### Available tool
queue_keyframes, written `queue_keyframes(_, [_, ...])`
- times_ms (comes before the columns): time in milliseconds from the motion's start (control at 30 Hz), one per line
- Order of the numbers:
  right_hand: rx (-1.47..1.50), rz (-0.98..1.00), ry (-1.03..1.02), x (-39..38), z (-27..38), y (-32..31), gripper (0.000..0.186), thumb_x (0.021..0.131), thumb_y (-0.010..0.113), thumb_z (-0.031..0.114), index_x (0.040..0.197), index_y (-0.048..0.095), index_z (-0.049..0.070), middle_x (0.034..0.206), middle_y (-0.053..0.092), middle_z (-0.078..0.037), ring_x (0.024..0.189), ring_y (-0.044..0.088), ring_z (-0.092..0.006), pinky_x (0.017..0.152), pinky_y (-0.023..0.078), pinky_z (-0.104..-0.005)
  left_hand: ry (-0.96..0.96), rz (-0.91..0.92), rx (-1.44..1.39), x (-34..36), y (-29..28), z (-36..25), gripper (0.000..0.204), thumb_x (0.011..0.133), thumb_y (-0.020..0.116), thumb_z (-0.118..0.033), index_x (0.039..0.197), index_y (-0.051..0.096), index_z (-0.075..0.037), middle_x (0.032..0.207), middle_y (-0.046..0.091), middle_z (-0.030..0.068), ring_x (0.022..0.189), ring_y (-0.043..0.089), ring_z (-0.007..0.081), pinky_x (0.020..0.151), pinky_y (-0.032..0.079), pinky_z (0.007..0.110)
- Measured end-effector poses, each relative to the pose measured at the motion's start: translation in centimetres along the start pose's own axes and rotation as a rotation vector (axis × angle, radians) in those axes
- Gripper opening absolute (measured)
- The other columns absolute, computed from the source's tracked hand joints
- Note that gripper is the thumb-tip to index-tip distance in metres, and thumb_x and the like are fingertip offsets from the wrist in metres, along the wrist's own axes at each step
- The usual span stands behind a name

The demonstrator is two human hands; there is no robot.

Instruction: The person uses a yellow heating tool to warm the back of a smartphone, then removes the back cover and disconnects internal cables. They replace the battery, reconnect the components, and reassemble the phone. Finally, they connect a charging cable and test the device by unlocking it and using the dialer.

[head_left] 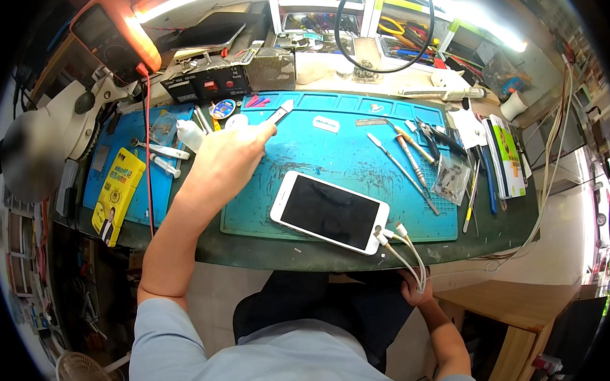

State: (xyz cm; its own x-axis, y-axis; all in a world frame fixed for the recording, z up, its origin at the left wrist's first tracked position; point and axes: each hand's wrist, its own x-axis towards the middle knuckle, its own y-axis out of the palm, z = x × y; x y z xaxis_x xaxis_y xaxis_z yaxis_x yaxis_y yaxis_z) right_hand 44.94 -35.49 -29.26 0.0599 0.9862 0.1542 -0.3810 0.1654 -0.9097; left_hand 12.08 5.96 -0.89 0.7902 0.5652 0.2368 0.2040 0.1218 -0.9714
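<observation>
Two hands are working apart. Left hand is reaching over the blue repair mat, fingers pinching a flat-bladed brush whose tip is pointing away, keeping it clear of the white smartphone lying face-up near the mat's front edge. Right hand is hanging below the desk edge, fingers closing on the white cables plugged into the phone, seemingly holding them slack.

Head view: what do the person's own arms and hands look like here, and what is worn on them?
Both forearms are bare and come up from the lower edge. Short light blue-grey sleeves cover only the upper arms, ending above the elbows. The left hand and right hand wear no gloves; no watch, ring or wrist strap shows. No markings are visible on either arm.
</observation>
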Motion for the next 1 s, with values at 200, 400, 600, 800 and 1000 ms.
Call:
queue_keyframes(200, [0.021, -0.001, 0.002, 0.0, 0.0, 0.0, 0.037, 0.071, 0.063, 0.017, 0.105, 0.072, 0.009, 0.113, 0.068, -0.016, 0.107, 0.062, -0.041, 0.096, 0.048, -0.0517, 0.013, -0.009, 0.059, -0.1, -0.1, -1.1, 0.036, 0.088, 0.068, -0.006, 0.124, 0.063, -0.008, 0.084, 0.069, 0.0139, 0.079, 0.071, 0.0318, 0.067, 0.055, 0.043])
queue_keyframes(400, [-0.005, -0.002, 0.022, -0.3, -0.2, 0.4, 0.034, 0.071, 0.064, 0.015, 0.103, 0.072, 0.01, 0.111, 0.067, -0.015, 0.106, 0.062, -0.0397, 0.096, 0.049, -0.0507, 0.055, -0.016, 0.161, -0.1, 0.3, -1.9, 0.039, 0.089, 0.064, -0.003, 0.128, 0.063, -0.006, 0.087, 0.068, 0.0117, 0.081, 0.071, 0.0279, 0.067, 0.056, 0.039])
queue_keyframes(600, [-0.006, -0.002, 0.024, -0.4, -0.3, 0.4, 0.034, 0.07, 0.064, 0.016, 0.103, 0.071, 0.009, 0.112, 0.067, -0.015, 0.107, 0.061, -0.04, 0.097, 0.048, -0.0508, 0.074, -0.042, 0.069, 0.1, 0.0, -1.0, 0.041, 0.088, 0.064, -0.001, 0.128, 0.062, -0.006, 0.088, 0.068, 0.0122, 0.083, 0.071, 0.0275, 0.07, 0.056, 0.037])
queue_keyframes(800, [-0.024, -0.005, -0.017, -0.8, -1.0, 0.9, 0.04, 0.07, 0.065, 0.017, 0.109, 0.07, 0.006, 0.115, 0.067, -0.017, 0.11, 0.061, -0.0407, 0.101, 0.047, -0.0518, -0.08, 0.051, -0.565, 1.0, -1.8, 1.0, 0.041, 0.089, 0.066, 0.004, 0.128, 0.061, -0.006, 0.086, 0.071, 0.0092, 0.08, 0.072, 0.0203, 0.075, 0.057, 0.032])
queue_keyframes(1000, [-0.015, 0.014, -0.023, -1.3, -1.5, 1.1, 0.046, 0.072, 0.065, 0.02, 0.115, 0.069, 0.006, 0.123, 0.065, -0.018, 0.117, 0.058, -0.0415, 0.107, 0.044, -0.0548, -0.121, 0.154, -0.594, 1.0, -1.9, 1.8, 0.041, 0.089, 0.069, 0.004, 0.129, 0.061, -0.004, 0.088, 0.074, 0.0077, 0.079, 0.072, 0.0158, 0.077, 0.058, 0.03])
